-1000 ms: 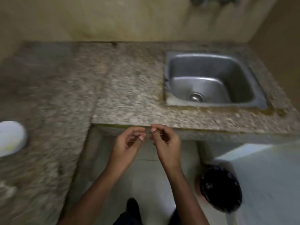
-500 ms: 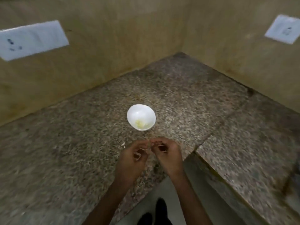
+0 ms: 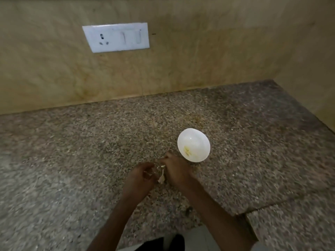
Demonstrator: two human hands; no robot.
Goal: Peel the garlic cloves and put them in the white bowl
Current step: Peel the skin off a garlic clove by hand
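Counter: speckled stone worktop [image 3: 76, 153] under a yellowish wall with a white socket plate [image 3: 116, 37].
Left hand [image 3: 140, 175]: curled, fingers pinching something small; what, I cannot tell.
Garlic skin [image 3: 161, 177]: pale strip hanging between the hands.
Right hand [image 3: 175, 169]: closed, pinching the skin's top end.
White bowl [image 3: 194, 144]: just beside the right hand, a few yellowish peeled pieces inside.
Progress: judging by this, some cloves are done and one is mid-peel.

The single head-worn camera is looking steeply down and forward (wide-angle, bending the edges), facing the wall [image 3: 181, 69] across the granite counter [image 3: 72, 160], hovering close above it.
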